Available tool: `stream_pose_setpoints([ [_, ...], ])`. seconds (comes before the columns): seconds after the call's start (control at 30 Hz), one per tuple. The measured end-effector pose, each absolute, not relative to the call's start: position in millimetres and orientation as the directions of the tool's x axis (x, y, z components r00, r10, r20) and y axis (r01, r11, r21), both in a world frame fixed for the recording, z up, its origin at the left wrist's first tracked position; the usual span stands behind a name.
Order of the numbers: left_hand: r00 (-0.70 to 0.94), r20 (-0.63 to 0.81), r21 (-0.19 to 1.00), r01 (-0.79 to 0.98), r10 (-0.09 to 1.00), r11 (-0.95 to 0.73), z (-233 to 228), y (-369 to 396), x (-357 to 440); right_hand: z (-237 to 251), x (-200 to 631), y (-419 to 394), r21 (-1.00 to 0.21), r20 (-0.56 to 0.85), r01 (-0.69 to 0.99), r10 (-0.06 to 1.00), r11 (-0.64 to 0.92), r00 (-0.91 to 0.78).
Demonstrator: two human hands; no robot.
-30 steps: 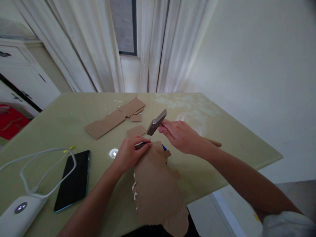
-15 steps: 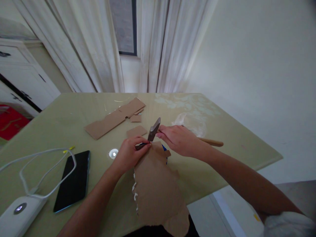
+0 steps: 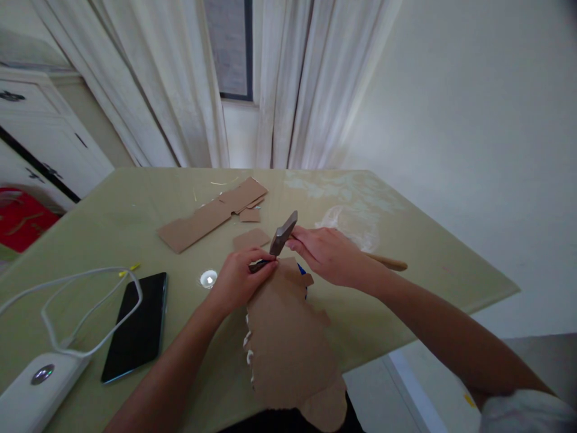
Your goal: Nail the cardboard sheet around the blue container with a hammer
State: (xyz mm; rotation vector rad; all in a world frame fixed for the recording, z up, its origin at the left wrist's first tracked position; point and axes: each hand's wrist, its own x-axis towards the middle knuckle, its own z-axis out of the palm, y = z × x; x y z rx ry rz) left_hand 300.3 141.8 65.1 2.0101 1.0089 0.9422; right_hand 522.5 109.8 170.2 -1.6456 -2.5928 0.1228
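Note:
My right hand grips a hammer close to its metal head. The hammer's wooden handle sticks out to the right behind the wrist. The head's lower end is at the fingertips of my left hand, which are pinched at the top edge of a cut cardboard piece. A dark, slim thing shows between thumb and forefinger; its kind cannot be made out. White stitch-like loops run down the cardboard's left edge. Something blue peeks out beneath its upper right corner.
Cardboard offcuts lie further back on the table. Crumpled clear plastic is behind my right hand. On the left are a black phone, a white power bank with a looped cable, and a small round white thing.
The hammer head has tilted slightly, its upper end a little higher and to the right. Both hands keep their hold. The whole view has shifted a little.

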Motion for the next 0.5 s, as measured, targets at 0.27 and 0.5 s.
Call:
stream_pose_setpoints([
  [0.27, 0.433, 0.290, 0.825, 0.340, 0.854, -0.452, 66, 141, 300, 164, 524, 110, -0.107, 0.064, 0.897, 0.903, 0.429, -0.424],
  [0.5, 0.404, 0.252, 0.867, 0.309, 0.879, -0.391, 62, 142, 300, 159, 527, 109, -0.133, 0.078, 0.893, 0.903, 0.430, -0.423],
])
